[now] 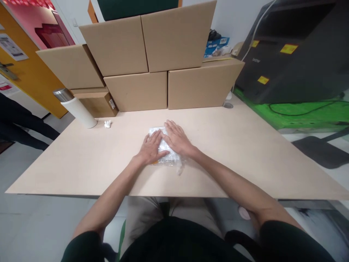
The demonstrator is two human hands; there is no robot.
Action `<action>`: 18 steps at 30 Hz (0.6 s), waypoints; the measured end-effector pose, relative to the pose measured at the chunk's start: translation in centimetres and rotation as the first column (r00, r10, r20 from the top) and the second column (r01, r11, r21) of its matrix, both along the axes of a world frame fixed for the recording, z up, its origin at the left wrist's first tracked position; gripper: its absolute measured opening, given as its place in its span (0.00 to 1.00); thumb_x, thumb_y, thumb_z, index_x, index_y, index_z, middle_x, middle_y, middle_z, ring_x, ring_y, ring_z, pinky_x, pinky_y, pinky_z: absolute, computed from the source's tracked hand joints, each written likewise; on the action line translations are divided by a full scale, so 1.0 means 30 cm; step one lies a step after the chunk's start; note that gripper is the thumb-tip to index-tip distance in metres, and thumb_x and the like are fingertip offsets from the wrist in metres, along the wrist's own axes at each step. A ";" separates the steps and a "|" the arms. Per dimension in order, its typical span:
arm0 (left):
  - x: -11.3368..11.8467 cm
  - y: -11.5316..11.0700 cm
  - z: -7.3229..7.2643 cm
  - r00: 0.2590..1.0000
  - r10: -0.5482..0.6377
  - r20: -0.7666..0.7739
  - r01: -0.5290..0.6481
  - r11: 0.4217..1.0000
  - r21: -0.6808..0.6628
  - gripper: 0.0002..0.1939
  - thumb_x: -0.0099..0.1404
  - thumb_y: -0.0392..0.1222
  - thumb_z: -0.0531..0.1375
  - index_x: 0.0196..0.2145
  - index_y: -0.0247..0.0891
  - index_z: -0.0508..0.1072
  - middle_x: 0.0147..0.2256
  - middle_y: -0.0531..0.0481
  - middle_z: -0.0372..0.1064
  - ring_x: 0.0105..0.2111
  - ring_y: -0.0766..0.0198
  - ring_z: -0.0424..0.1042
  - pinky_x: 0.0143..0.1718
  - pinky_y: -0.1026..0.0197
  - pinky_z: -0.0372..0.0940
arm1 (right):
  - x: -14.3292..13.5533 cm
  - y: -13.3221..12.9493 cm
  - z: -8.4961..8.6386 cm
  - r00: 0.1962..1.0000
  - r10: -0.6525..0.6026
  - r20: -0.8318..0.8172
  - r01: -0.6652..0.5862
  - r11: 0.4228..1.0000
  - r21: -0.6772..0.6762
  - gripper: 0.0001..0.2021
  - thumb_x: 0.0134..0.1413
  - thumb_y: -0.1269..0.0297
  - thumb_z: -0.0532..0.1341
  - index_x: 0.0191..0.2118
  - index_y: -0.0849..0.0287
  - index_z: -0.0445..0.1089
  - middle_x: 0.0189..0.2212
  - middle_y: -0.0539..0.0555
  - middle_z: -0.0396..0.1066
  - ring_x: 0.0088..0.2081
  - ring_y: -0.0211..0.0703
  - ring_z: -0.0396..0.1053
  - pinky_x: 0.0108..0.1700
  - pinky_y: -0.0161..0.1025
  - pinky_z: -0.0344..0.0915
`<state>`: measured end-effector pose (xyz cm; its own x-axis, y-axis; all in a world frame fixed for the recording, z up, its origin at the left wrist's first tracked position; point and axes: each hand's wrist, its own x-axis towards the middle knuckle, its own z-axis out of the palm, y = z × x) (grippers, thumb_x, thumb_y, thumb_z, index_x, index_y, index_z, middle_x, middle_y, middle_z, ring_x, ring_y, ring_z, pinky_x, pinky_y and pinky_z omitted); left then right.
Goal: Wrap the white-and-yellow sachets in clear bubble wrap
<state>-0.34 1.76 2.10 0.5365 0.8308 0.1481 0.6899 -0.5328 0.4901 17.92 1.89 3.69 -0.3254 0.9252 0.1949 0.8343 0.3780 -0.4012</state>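
Note:
A flat packet in clear bubble wrap (pixel 169 156) lies on the light wooden table (pixel 229 145), near its middle. My left hand (pixel 151 147) rests on the packet's left side, palm down, fingers apart. On its upper right part lies my right hand (pixel 177 137), also flat with its fingers stretched out. The two hands are close together at the fingertips. A bit of orange shows at the lower left edge under the wrap. A loose end of the wrap sticks out at the lower right. What is inside cannot be made out.
Cardboard boxes (pixel 136 91) are stacked along the table's back edge. A white bottle with a metal lid (pixel 81 112) and a crumpled white tissue (pixel 107 124) stand at the back left. A large black machine (pixel 289 65) is at the right. Another person's legs (pixel 24 123) show at the left.

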 end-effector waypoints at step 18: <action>-0.052 0.033 -0.038 0.997 0.006 0.073 0.005 0.989 -0.148 0.57 0.53 0.69 0.65 0.69 0.40 0.47 0.71 0.34 0.34 0.71 0.39 0.31 0.67 0.37 0.22 | -0.007 0.019 -0.132 0.999 -0.035 0.019 0.034 0.998 0.054 0.32 0.67 0.48 0.43 0.67 0.66 0.56 0.68 0.66 0.52 0.69 0.61 0.46 0.67 0.59 0.41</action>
